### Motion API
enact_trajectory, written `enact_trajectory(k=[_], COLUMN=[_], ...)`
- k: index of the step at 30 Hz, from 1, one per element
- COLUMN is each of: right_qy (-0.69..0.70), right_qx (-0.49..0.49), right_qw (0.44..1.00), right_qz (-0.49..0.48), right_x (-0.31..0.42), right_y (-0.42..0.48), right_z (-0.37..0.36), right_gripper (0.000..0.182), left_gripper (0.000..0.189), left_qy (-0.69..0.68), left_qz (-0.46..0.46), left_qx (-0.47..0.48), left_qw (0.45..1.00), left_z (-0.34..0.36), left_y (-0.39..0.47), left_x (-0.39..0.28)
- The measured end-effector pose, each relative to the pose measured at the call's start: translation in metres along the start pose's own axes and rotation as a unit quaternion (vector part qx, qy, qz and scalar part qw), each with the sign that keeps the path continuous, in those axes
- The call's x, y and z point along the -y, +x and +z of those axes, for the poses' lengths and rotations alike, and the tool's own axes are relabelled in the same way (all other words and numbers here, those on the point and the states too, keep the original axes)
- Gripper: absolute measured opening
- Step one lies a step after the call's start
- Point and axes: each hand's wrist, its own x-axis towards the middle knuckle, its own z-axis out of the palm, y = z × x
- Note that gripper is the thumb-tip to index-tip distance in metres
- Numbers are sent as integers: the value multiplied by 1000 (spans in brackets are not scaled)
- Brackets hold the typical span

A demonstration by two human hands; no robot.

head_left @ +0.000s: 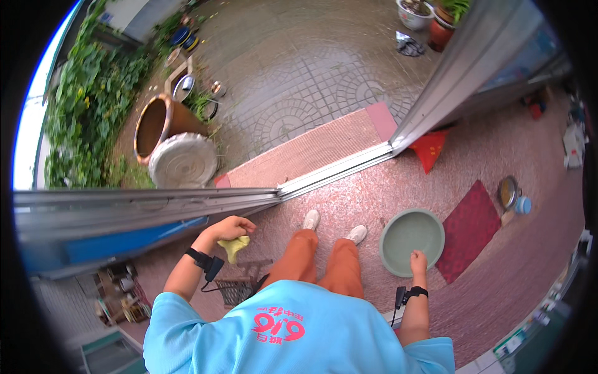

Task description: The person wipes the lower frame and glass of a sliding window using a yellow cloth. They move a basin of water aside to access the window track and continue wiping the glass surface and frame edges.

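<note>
My left hand (232,228) is out to the left beside the door frame, with a yellow cloth (234,247) hanging from it. The fingers partly hide where the cloth is gripped. Over the near part of a round grey-green basin (406,236) on the right, my right hand (418,262) is curled into a fist. Nothing shows in that fist, and I see no clear contact with the basin. The inside of the basin shows no contents. Both wrists wear black straps with small devices and cables.
A metal sliding-door track (336,170) crosses the floor ahead, before a ribbed doorstep mat (308,149). Right of the basin lies a dark red mat (469,233), near a metal pot (508,191). A woven chair (236,291) stands at my left. Outside is a large brown jar (184,119).
</note>
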Motion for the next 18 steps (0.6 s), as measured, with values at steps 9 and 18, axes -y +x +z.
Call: enact_trajectory(k=[9,18], right_qy=[0,11], right_qx=[-6,106], right_qw=[992,993], right_qz=[-128,-49], right_x=[33,60], right_y=[37,6], right_z=[-22,-41], right_gripper=[25,27], left_gripper=[37,29], left_qy=[-123,-42], left_qz=[66,-30], left_qx=[-494,-662], left_qw=[858,747], left_z=[-15,-23], left_y=[-69,-96], left_x=[158,113])
